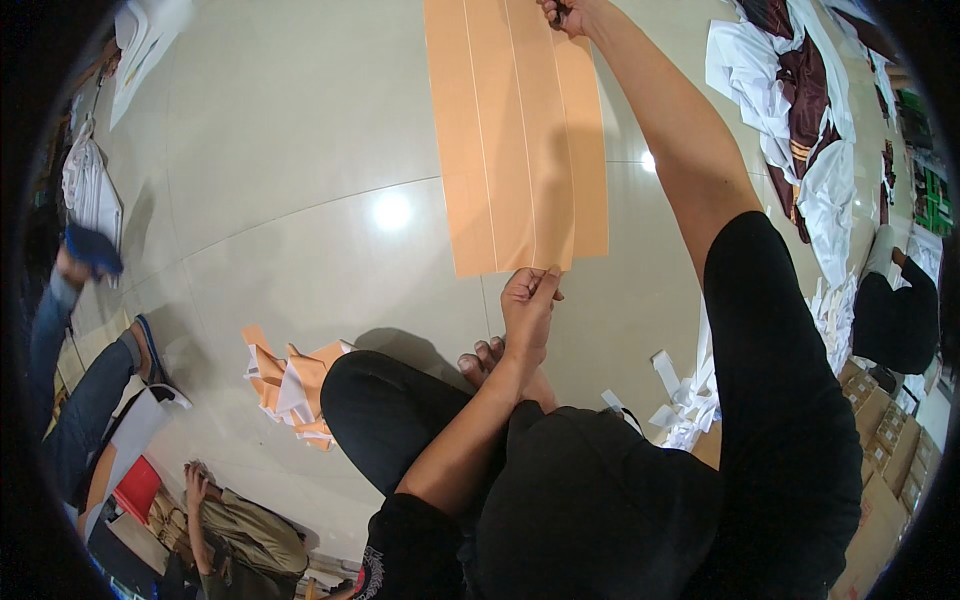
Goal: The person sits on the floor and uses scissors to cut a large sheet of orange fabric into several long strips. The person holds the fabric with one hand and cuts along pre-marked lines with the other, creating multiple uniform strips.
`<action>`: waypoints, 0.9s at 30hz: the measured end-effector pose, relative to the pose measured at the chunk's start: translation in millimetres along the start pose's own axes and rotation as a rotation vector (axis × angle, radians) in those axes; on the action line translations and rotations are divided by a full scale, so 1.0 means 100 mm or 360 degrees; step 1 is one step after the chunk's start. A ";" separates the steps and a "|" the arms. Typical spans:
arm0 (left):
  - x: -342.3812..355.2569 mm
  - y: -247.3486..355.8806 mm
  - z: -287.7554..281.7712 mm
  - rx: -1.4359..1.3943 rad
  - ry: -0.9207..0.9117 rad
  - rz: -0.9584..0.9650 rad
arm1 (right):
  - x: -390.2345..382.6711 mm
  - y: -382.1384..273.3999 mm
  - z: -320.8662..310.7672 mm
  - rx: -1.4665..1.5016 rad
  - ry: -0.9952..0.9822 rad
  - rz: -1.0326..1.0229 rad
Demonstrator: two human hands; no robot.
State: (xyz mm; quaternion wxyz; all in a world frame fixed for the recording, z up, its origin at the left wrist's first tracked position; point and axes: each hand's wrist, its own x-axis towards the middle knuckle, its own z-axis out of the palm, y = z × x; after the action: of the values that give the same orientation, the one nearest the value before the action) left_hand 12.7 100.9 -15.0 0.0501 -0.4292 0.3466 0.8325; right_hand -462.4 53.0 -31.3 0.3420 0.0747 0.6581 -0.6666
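A long orange sheet [515, 150] with thin white lengthwise lines stretches over the floor in front of me, its far end beyond the top edge of the view. My left hand [530, 305] pinches the sheet's near edge between thumb and fingers. At the far right side of the sheet, my right hand [575, 14] is closed around what looks like dark-handled scissors [562, 16]; their blades cannot be made out. The sheet's rightmost strip ends slightly short of the strip beside it. My bare foot [482, 362] rests just behind my left hand.
A crumpled orange and white heap [295, 385] lies left of my knee. White scraps [685, 400] lie to my right, near cardboard boxes [885, 440]. White and maroon cloth [805, 110] covers floor at the far right. Other people sit or walk at both sides.
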 end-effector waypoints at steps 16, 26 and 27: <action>0.00 -0.02 -0.02 -0.0028 0.0009 -0.0003 | 0.28 0.06 -0.12 0.0038 -0.0172 0.0062; 0.00 -0.01 -0.02 -0.0004 0.0018 -0.0010 | 0.28 -0.04 -0.07 -0.0035 -0.0080 0.0041; 0.00 0.00 -0.02 -0.0007 0.0021 -0.0014 | 0.28 -0.04 -0.05 -0.0029 -0.0097 0.0034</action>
State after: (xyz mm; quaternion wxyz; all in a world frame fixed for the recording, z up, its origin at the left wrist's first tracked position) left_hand 14.5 99.6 -15.9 0.0507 -0.4365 0.3431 0.8302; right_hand -487.6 47.0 -44.1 0.3698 0.0583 0.6526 -0.6587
